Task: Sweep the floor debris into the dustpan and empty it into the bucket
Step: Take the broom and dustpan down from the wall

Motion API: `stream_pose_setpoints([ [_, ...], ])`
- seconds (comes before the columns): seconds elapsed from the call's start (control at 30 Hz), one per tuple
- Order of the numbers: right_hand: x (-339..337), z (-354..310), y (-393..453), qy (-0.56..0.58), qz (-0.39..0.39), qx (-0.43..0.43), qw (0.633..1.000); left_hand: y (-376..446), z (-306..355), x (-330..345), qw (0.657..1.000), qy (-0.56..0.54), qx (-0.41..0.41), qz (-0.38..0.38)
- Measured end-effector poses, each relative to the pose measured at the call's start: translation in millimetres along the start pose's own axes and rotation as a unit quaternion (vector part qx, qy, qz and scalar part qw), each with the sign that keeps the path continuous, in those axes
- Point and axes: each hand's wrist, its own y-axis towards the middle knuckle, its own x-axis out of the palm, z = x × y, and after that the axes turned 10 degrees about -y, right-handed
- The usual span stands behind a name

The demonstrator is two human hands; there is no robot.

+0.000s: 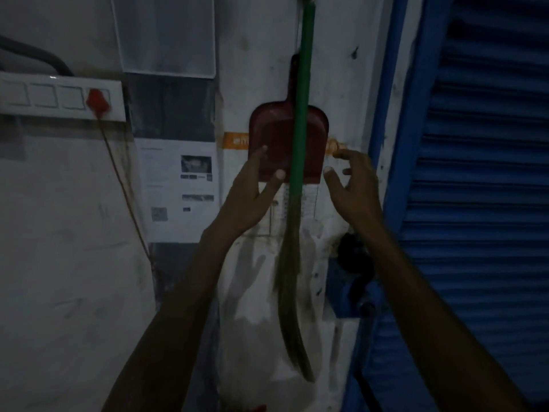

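On the wall hangs a red dustpan — nothing visible inside; left hand touches it, right hand loosely spread, holding nothing.

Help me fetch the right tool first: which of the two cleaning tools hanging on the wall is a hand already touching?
The dark red dustpan: the left hand has fingertips on its lower edge. The green-handled broom hanging across it is untouched; the right hand is off to its right.

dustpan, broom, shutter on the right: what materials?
Dustpan: likely moulded plastic, dull red, one piece with its handle. Broom: smooth green handle, probably plastic-sleeved; the head looks like grass or fibre strands. Shutter: blue-painted horizontal ribs, probably metal. Dim light limits certainty.
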Motion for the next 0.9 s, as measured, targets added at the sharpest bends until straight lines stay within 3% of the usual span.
stream_pose_setpoints([
  [0.13, 21, 17, 68, 0.006, -0.012, -0.020, 1.000, 70, 3, 11, 0.998, -0.023, 0.031, 0.042],
  [0.27, 39, 33, 145, 0.008, -0.015, -0.046, 0.999, 155, -9, 9, 0.998, -0.014, 0.000, 0.062],
  [0.5, 68, 39, 272, -0.026, 0.021, -0.086, 0.996, 301, -27, 5, 0.994, -0.061, 0.027, 0.089],
  [0.73, 93, 18, 363, 0.020, 0.078, -0.026, 0.996, 403, -26, 20, 0.991, -0.101, 0.016, 0.091],
  [0.9, 96, 3, 408, 0.141, 0.053, 0.042, 0.988, 440, -27, 24, 0.970, -0.142, 0.066, 0.185],
])
